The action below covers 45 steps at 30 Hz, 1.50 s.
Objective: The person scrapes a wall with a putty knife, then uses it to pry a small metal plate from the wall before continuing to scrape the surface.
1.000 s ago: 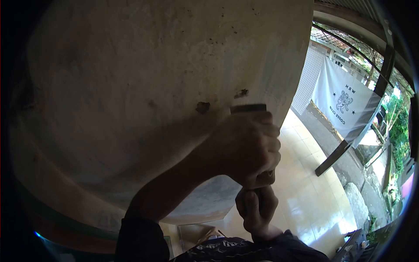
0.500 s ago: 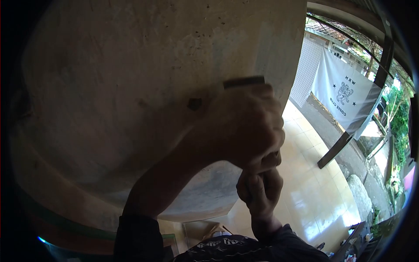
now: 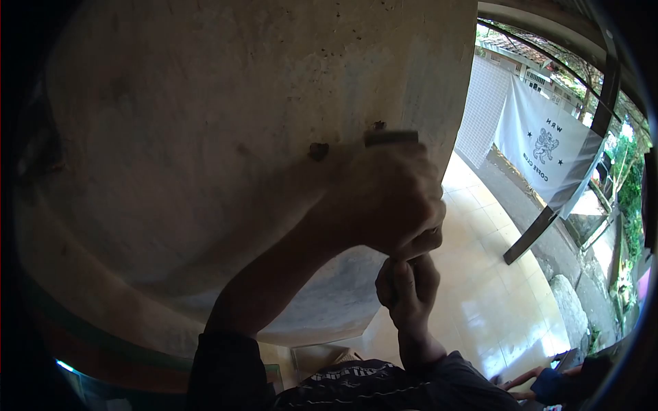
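Both fists clamped on a scraper [image 3: 391, 138], blade end against the wall [image 3: 205, 137]

left hand [image 3: 384, 202] is wrapped tight round the tool, w/ the blade edge seen at its 12 o'clock, near a dark hole [image 3: 317, 151] at approx 10. right hand [image 3: 408, 291] is closed on the handle end, touching at 6 o'clock. A banner [image 3: 548, 147] is hung way off at 3.

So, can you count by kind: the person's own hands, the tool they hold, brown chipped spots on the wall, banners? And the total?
2 hands of the person: left hand, right hand
1 dark flat-bladed tool, gripped by both
2 brown chipped spots on the pale plaster wall
1 white cloth banner with black print
Total: 6
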Each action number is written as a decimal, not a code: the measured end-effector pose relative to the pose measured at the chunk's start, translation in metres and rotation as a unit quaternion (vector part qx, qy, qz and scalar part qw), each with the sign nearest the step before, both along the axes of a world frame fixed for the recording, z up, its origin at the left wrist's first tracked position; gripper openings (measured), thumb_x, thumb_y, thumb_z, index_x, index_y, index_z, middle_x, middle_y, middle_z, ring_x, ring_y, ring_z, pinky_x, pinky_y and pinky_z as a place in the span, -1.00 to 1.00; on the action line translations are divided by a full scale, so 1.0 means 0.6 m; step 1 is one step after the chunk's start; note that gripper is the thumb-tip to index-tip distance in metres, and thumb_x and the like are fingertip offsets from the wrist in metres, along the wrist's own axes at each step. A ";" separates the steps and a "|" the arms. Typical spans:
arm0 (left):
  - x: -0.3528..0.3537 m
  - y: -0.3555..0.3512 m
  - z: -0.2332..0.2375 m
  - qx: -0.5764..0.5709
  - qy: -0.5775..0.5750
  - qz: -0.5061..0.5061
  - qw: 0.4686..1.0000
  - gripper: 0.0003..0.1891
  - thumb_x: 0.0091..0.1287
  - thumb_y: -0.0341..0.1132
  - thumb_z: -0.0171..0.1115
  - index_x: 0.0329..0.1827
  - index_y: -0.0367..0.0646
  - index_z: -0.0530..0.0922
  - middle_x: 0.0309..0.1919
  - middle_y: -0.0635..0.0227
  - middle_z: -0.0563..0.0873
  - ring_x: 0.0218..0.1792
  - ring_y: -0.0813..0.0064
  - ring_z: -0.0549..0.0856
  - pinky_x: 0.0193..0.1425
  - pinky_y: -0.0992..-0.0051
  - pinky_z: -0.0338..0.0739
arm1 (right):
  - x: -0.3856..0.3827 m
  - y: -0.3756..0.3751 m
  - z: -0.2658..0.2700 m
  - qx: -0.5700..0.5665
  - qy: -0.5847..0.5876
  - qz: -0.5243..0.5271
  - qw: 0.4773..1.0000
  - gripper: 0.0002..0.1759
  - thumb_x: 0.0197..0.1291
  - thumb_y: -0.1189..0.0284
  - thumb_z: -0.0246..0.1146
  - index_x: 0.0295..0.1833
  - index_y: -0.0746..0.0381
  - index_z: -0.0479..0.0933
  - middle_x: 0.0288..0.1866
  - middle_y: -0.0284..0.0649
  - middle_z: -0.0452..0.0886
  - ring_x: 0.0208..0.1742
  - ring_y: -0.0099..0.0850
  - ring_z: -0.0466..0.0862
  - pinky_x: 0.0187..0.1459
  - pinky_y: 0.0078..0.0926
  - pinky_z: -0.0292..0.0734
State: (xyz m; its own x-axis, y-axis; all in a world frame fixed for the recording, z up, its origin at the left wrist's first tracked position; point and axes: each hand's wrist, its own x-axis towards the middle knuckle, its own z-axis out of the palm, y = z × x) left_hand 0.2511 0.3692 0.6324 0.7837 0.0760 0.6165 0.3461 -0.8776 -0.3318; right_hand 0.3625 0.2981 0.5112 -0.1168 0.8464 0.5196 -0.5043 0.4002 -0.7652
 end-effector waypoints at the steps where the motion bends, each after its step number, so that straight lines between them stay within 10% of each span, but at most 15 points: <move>1: -0.001 -0.003 -0.016 -0.023 0.018 -0.012 1.000 -0.82 -0.12 -0.27 0.30 -0.74 -0.09 0.51 -0.73 0.38 0.52 -0.54 0.41 0.53 -0.33 0.39 0.49 | 0.001 -0.007 -0.019 -0.001 0.001 0.001 1.000 -0.79 0.42 0.42 -0.02 -0.15 0.39 0.35 -0.63 -0.41 0.37 -0.68 -0.75 0.27 -0.63 -0.75 0.10; 6: -0.033 -0.058 -0.151 -0.036 -0.157 -0.079 0.984 -0.86 -0.08 -0.37 0.20 -0.68 -0.18 0.44 -0.66 0.35 0.50 -0.55 0.38 0.56 -0.41 0.39 0.52 | 0.014 -0.059 -0.137 -0.097 -0.112 0.025 0.989 -0.51 0.38 0.41 0.02 0.34 0.42 0.19 -0.48 -0.48 0.36 -0.50 -0.75 0.29 -0.47 -0.75 0.23; 9: -0.058 -0.122 -0.245 -0.176 -0.324 -0.135 0.920 -0.60 0.36 -0.33 -0.01 -0.71 -0.22 0.34 -0.69 0.33 0.46 -0.66 0.42 0.53 -0.52 0.43 0.50 | 0.029 -0.078 -0.176 -0.149 -0.103 0.049 0.982 -0.48 0.39 0.36 0.03 0.35 0.41 0.19 -0.45 -0.46 0.36 -0.50 -0.74 0.29 -0.46 -0.75 0.23; 14: -0.045 -0.204 -0.387 -0.460 -0.476 0.077 0.745 -0.72 0.26 -0.34 0.10 -0.62 -0.21 0.37 -0.72 0.37 0.35 -0.67 0.46 0.42 -0.54 0.51 0.32 | 0.040 -0.087 -0.234 -0.128 -0.058 0.082 0.987 -0.53 0.41 0.29 0.00 0.27 0.37 0.20 -0.38 -0.35 0.43 -0.49 -0.71 0.34 -0.46 -0.74 0.24; 19: 0.005 -0.233 -0.406 -0.558 -0.583 0.025 0.590 -0.63 0.34 -0.08 0.19 -0.13 -0.24 0.38 -0.41 0.45 0.46 -0.42 0.68 0.44 -0.37 0.58 0.35 | 0.011 -0.078 -0.223 -0.113 -0.129 0.036 0.984 -0.65 0.44 0.34 -0.13 0.18 0.35 0.23 -0.15 -0.24 0.44 -0.22 -0.54 0.45 -0.19 -0.60 0.40; 27: -0.015 -0.285 -0.381 -0.498 -0.604 0.065 0.619 -0.33 0.31 0.14 0.12 0.11 -0.40 0.43 -0.12 0.24 0.59 -0.08 0.50 0.56 -0.02 0.49 0.45 | -0.037 -0.092 -0.144 0.043 -0.206 0.045 0.977 -0.66 0.35 0.39 -0.09 0.12 0.39 0.31 0.03 0.03 0.32 0.10 -0.08 0.27 0.18 -0.23 0.16; 31: -0.023 -0.300 -0.369 -0.484 -0.680 -0.014 0.551 -0.53 0.26 -0.18 0.32 0.07 -0.31 0.39 -0.40 0.42 0.59 -0.46 0.72 0.53 -0.42 0.69 0.38 | -0.031 -0.082 -0.114 0.126 -0.281 0.073 0.948 -0.63 0.31 0.43 -0.01 0.15 0.40 0.29 0.04 0.02 0.32 0.04 -0.14 0.33 0.12 -0.24 0.25; 34: -0.038 -0.315 -0.346 -0.520 -0.684 -0.055 0.508 -0.54 0.24 -0.36 0.32 0.12 -0.29 0.33 -0.46 0.38 0.59 -0.60 0.71 0.51 -0.57 0.69 0.34 | -0.030 -0.065 -0.091 0.161 -0.184 -0.107 0.964 -0.44 0.05 0.54 0.26 0.18 0.42 0.27 0.04 0.03 0.32 -0.07 -0.19 0.42 -0.04 -0.32 0.40; 40: -0.051 -0.307 -0.310 -0.601 -0.607 -0.037 0.518 -0.66 0.23 -0.59 0.13 0.07 -0.31 0.33 -0.48 0.29 0.57 -0.69 0.65 0.49 -0.66 0.63 0.39 | -0.059 -0.007 0.061 0.599 -0.198 -0.106 0.769 -0.82 0.06 0.38 0.26 -0.29 0.28 0.57 -0.41 -0.20 0.51 -0.29 -0.27 0.59 -0.05 -0.21 0.50; 45: -0.057 -0.292 -0.273 -0.543 -0.657 -0.090 0.515 -0.46 0.22 -0.54 0.24 0.20 -0.12 0.17 -0.40 0.18 0.55 -0.74 0.67 0.44 -0.76 0.67 0.31 | -0.090 0.032 0.113 0.690 -0.277 -0.105 0.661 -0.71 0.08 0.30 0.27 -0.59 0.18 0.42 -0.63 -0.41 0.41 -0.48 -0.45 0.53 -0.31 -0.38 0.48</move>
State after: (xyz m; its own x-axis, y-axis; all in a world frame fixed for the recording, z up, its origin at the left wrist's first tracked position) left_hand 0.2171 0.1942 0.4684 -0.2012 0.9344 0.2939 -0.4730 -0.3555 0.8062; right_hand 0.3084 0.3171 0.5792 -0.5682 -0.3599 0.7400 -0.1223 0.9262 0.3566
